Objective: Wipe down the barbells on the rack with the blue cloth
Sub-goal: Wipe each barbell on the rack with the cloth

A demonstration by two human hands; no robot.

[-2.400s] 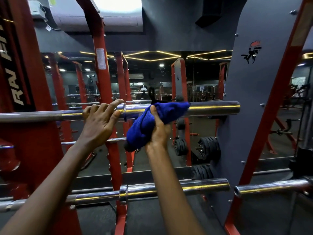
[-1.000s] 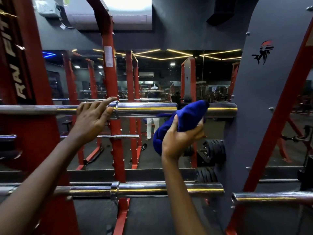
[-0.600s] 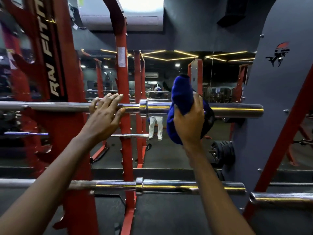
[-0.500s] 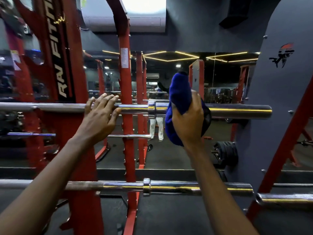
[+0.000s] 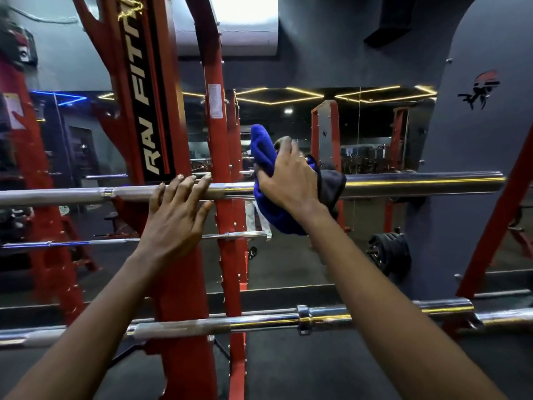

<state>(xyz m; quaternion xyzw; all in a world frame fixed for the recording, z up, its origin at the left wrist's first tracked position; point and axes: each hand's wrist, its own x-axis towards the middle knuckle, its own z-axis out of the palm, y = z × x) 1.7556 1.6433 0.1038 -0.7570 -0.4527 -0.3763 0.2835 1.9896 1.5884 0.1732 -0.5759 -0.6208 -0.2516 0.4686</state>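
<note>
A chrome upper barbell (image 5: 418, 183) lies across the red rack (image 5: 227, 255) at chest height. My right hand (image 5: 288, 177) grips the blue cloth (image 5: 264, 151), which is wrapped over the bar near its collar, just right of the red upright. The cloth's dark underside hangs at the right of my hand. My left hand (image 5: 176, 212) rests on the bar's shaft with straight fingers laid over the top. A lower barbell (image 5: 331, 316) lies on the rack below my forearms.
A grey panel with a logo (image 5: 478, 93) stands at the right, past the bar's end. Another bar end (image 5: 507, 317) juts in at the lower right. Weight plates (image 5: 389, 252) sit low behind. A mirror behind the rack reflects the gym.
My right hand has slid the cloth left along the upper bar from its sleeve end to the collar. My left hand stays on the shaft. The view has shifted left.
</note>
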